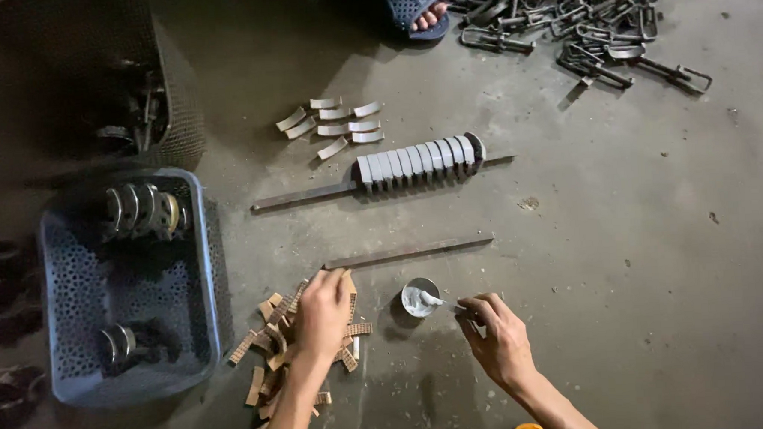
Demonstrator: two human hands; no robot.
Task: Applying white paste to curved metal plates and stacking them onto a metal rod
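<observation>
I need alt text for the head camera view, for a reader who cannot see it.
Seen from above, a person's left hand rests on a pile of brown curved strips on a concrete floor while the right hand dips a small stick into a little cup of white paste. A blue basket sits left.

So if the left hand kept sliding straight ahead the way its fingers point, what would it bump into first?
Probably the thin metal bar lying on the floor just beyond the left hand, which rests on the pile of brown curved pieces.

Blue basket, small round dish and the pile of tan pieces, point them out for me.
blue basket (pixel 202 274), head view, right rim.
small round dish (pixel 420 297), head view, its middle.
pile of tan pieces (pixel 271 348), head view, pieces left of the left hand (pixel 322 316).
</observation>
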